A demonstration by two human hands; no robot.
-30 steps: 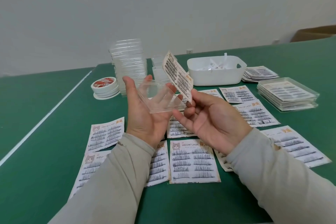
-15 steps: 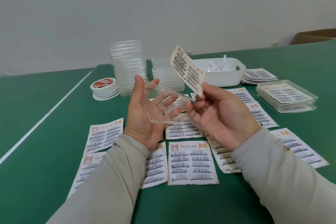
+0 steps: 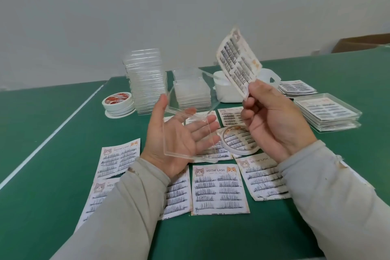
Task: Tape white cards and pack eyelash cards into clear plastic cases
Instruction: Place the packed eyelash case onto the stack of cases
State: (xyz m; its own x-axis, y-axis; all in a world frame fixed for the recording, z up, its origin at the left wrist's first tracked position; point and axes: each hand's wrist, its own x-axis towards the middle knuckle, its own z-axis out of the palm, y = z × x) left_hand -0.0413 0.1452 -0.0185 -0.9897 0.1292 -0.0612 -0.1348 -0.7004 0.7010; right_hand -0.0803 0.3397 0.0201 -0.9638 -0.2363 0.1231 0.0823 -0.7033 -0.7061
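My left hand (image 3: 179,139) is held palm up above the table and holds a clear plastic case (image 3: 185,150), thumb at its left edge and fingers showing through the base. The case's lid (image 3: 198,93) stands open, tilted up and away from me. My right hand (image 3: 272,120) pinches the lower corner of an eyelash card (image 3: 238,63), which is raised above and to the right of the case, apart from it. Several more eyelash cards (image 3: 219,190) lie flat on the green table (image 3: 38,154) under my arms.
A tall stack of empty clear cases (image 3: 145,82) and a shorter stack (image 3: 192,93) stand behind my left hand. Tape rolls (image 3: 119,103) sit far left, another roll (image 3: 238,139) lies on the cards. White bin (image 3: 225,88), card pile (image 3: 297,88) and packed cases (image 3: 327,112) are at right.
The case's lid has swung open wider in my left hand. My right hand has lifted the eyelash card higher and to the right.
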